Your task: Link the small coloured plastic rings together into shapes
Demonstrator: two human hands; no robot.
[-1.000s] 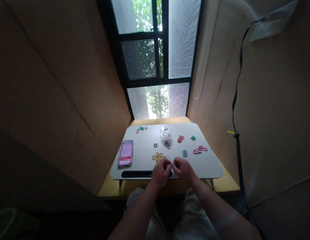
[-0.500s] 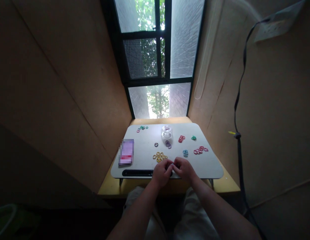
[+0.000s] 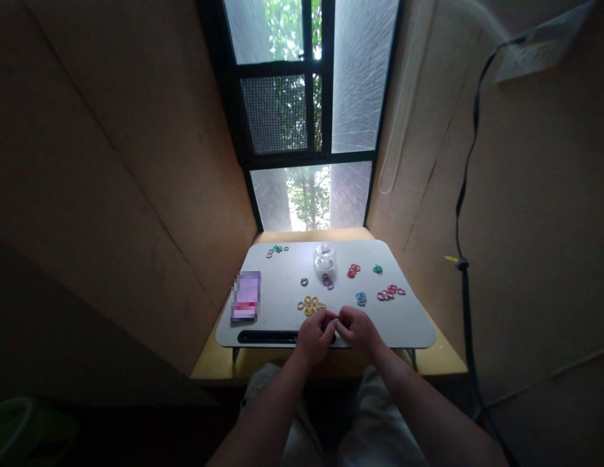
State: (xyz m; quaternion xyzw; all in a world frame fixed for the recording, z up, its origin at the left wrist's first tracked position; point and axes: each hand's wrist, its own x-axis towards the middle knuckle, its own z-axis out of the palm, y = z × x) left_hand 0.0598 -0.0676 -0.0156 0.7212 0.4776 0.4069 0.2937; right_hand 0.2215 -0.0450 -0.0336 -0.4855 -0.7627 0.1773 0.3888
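My left hand [image 3: 317, 334] and my right hand [image 3: 357, 328] meet over the front of a white lap table [image 3: 277, 305]. Both are closed, with fingertips pinched together around something too small to make out. Just beyond my left hand lies a cluster of yellow rings [image 3: 311, 305], like small hair ties. Blue rings [image 3: 361, 298] are a little past my right hand. Farther back are purple rings [image 3: 327, 281], a dark ring [image 3: 304, 282], red rings [image 3: 353, 270], pink-red rings [image 3: 391, 293] and a green bunch [image 3: 377, 268].
A clear round jar [image 3: 325, 259] stands toward the back of the table. Green and pink rings [image 3: 277, 250] lie at the far left. A phone [image 3: 246, 296] rests on the left side, and a black slot [image 3: 267, 336] runs along the front edge. A black cable [image 3: 462, 214] hangs at the right wall.
Almost nothing differs. My hands stay together in the same place, with only a very slight shift of the fingers.
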